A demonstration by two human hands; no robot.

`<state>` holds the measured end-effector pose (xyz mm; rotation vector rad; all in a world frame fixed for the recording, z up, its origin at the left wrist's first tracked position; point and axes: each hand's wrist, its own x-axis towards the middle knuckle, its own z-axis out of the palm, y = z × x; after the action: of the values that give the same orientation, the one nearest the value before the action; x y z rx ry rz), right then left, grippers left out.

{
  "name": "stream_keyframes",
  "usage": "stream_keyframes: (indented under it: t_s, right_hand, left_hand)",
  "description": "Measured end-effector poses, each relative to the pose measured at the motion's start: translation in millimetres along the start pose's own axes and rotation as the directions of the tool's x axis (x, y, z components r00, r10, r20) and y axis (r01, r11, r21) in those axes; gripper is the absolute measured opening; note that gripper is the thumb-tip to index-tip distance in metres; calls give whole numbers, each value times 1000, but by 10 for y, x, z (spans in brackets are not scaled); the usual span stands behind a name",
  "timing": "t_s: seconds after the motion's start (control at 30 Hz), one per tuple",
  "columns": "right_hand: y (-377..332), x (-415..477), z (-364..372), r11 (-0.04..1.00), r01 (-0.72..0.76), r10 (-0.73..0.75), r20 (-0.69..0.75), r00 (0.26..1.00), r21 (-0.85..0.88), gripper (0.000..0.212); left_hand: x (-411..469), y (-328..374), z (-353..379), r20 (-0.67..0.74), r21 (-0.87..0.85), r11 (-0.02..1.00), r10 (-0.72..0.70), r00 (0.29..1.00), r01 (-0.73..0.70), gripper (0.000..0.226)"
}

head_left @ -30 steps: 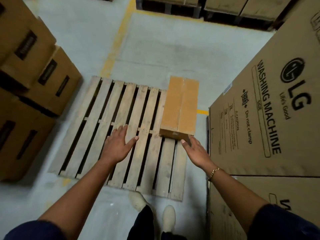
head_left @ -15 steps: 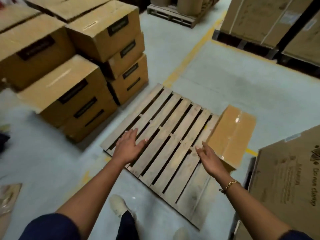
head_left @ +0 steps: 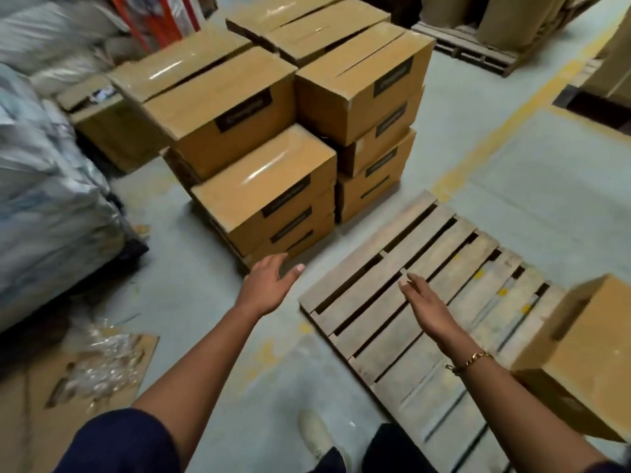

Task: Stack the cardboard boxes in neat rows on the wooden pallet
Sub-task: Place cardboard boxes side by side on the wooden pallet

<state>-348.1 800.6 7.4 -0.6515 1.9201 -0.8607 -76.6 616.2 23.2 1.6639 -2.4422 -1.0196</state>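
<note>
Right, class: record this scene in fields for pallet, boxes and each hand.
wooden pallet: on the floor, slats mostly bare
cardboard box: one, on the pallet's right edge
box stack: piled on floor beside pallet
left-hand grip: empty, fingers straight, near stack
right-hand grip: empty, fingers straight, above pallet

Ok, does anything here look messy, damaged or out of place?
Yes. Crumpled clear plastic wrap lies loose on a flattened cardboard sheet on the floor at lower left. In the stack of cardboard boxes, the top boxes show gaping flaps rather than sealed lids. The one box on the wooden pallet sits at its right edge.
</note>
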Motion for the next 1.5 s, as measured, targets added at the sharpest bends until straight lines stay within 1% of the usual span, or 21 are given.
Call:
stream_keyframes:
  t_s: [0.17,0.27,0.4,0.5,0.6,0.77,0.87,0.97,1.13,1.17,1.27,1.3,1.33,1.37,1.4,1.43,1.5]
  right_hand:
    - [-537,560,594,1000,-12,11,73,997,5,63]
    - [-805,993,905,1000,-19,21,117,993,-12,65]
    - [-1150,1567,1274,999,-41,37,164,986,18,63]
    - [-1405,1924,1542,998,-61,59,205,977,4,61]
    - [-1666,2256,1783,996,-80,86,240,967,-35,59]
    - [-2012,2719,2170,994,-102,109,248,963,-41,62]
    - [-2150,3027,2478,990,-134,140,233,962,-38,64]
    - [-2286,3312,2854,980,-201,198,194,961,-5,61]
    - [-2481,3745,3531,919,-365,351,111,930,151,59]
    - [-2511,3819,3673,908,-382,370,97,924,171,65]
    - [-2459,4052,4080,868,-437,442,35,896,235,107]
    - [-2443,4113,4196,848,-453,469,8,883,274,111]
    - [-2450,4168,4294,832,-461,493,-31,870,308,108]
    - [-2452,4224,4365,821,-463,516,-87,852,334,101]
    - [-2450,4275,4423,809,-462,540,-148,829,364,95]
    - [-2428,4331,4469,789,-463,567,-190,801,403,94]
    - [-2389,4423,4527,741,-465,612,-201,765,485,109]
  left_hand:
    - [438,-529,-549,-46,-31,997,-77,996,76,75]
    - [814,-807,-810,-54,-39,993,-113,992,111,68]
    - [1348,-1064,-1123,-69,-40,989,-148,987,145,65]
    - [1762,-1256,-1351,-58,-36,984,-173,983,172,63]
    - [2142,-1447,-1553,-59,-77,976,-207,977,202,62]
    - [2696,-1809,-1784,-15,-107,966,-239,971,236,63]
    - [3106,-2100,-1923,24,-103,960,-260,965,261,64]
    - [3555,-2437,-2025,84,-87,954,-279,957,286,66]
    - [4297,-2991,-2155,203,-31,951,-295,934,307,75]
    - [4448,-3101,-2173,219,-25,948,-304,927,317,76]
    - [4884,-3397,-2203,235,-11,933,-348,908,361,78]
    - [5016,-3474,-2200,249,-12,927,-360,899,374,80]
    - [5127,-3515,-2201,269,-16,923,-366,891,384,83]
    - [5226,-3543,-2186,290,-25,922,-364,885,387,83]
    - [5311,-3571,-2162,314,-42,921,-355,880,387,79]
    - [5387,-3592,-2124,340,-66,916,-353,872,397,73]
    - [5475,-3597,-2061,398,-117,892,-360,844,436,66]
